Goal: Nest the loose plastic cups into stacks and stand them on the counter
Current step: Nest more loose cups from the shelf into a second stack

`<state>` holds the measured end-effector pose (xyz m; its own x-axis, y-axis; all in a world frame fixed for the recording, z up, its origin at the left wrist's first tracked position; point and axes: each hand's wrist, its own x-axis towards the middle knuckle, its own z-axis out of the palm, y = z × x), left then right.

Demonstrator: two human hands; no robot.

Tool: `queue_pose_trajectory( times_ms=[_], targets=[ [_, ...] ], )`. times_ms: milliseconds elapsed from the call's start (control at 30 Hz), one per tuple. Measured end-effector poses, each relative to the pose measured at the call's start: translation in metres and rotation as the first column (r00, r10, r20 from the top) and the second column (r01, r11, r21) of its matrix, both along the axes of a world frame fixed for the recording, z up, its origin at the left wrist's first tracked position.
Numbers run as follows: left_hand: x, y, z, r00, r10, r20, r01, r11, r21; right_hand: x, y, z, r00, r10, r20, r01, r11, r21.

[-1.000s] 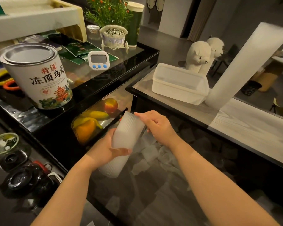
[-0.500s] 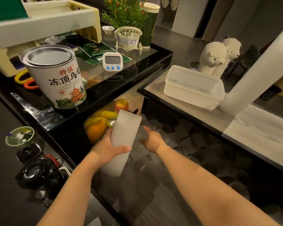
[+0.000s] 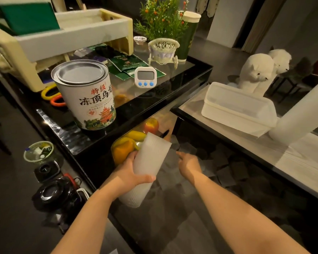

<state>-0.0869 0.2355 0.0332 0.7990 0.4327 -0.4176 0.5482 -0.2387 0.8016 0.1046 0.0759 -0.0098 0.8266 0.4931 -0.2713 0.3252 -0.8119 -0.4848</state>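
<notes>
Head view: your left hand (image 3: 130, 173) wraps its fingers and thumb round the middle of the nested cup stack (image 3: 146, 167). The stack's long axis tilts up and away from you, top end toward the fruit at the black counter's (image 3: 173, 88) near edge. Your right hand (image 3: 188, 165) reaches just beside it, nearer the loose cups (image 3: 233, 169) lying below in the dark bin; its fingers point away and I can't tell whether they grasp anything. The cups look translucent white, faintly ribbed.
</notes>
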Motion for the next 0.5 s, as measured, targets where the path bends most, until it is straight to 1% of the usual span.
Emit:
queue_pose_trajectory(
  times_ms=[67, 100, 167, 200, 233, 267, 300, 333, 367, 400, 500],
  targets=[
    [0.002, 0.003, -0.001, 1.0, -0.03, 0.002, 0.029, 0.999, 0.015, 0.003, -0.008, 0.011, 0.994, -0.11, -0.016, 0.111, 0.988, 0.108],
    [0.003, 0.004, -0.001, 0.999, -0.047, 0.005, 0.047, 0.999, 0.023, 0.004, -0.013, 0.021, 0.988, -0.153, 0.009, 0.15, 0.976, 0.159],
    [0.005, 0.004, -0.002, 0.996, -0.086, 0.011, 0.086, 0.996, 0.034, 0.007, -0.025, 0.041, 0.974, -0.199, 0.107, 0.161, 0.943, 0.292],
    [0.005, 0.003, 0.0, 0.994, -0.112, 0.01, 0.112, 0.993, 0.039, 0.008, -0.031, 0.053, 0.965, -0.226, 0.133, 0.165, 0.917, 0.363],
    [0.005, 0.003, 0.0, 0.991, -0.137, 0.005, 0.136, 0.989, 0.049, 0.009, -0.034, 0.065, 0.96, -0.255, 0.114, 0.183, 0.883, 0.432],
    [0.006, 0.003, 0.002, 0.986, -0.165, 0.003, 0.165, 0.984, 0.064, 0.01, -0.037, 0.077, 0.958, -0.283, 0.047, 0.223, 0.838, 0.498],
    [0.006, 0.002, 0.003, 0.982, -0.191, 0.006, 0.19, 0.979, 0.078, 0.009, -0.038, 0.089, 0.953, -0.296, -0.073, 0.285, 0.78, 0.557],
    [0.007, 0.001, 0.004, 0.977, -0.215, 0.013, 0.213, 0.973, 0.088, 0.007, -0.04, 0.099, 0.938, -0.272, -0.216, 0.347, 0.725, 0.595],
    [0.008, 0.0, 0.006, 0.972, -0.235, 0.028, 0.232, 0.968, 0.093, 0.004, -0.041, 0.109, 0.921, -0.219, -0.322, 0.379, 0.699, 0.606],
    [0.009, -0.001, 0.008, 0.966, -0.255, 0.047, 0.25, 0.964, 0.093, 0.0, -0.042, 0.116, 0.916, -0.156, -0.369, 0.361, 0.718, 0.594],
    [0.013, -0.003, 0.01, 0.952, -0.285, 0.113, 0.278, 0.957, 0.078, -0.011, -0.047, 0.124, 0.941, 0.013, -0.339, 0.173, 0.841, 0.512]
  ],
)
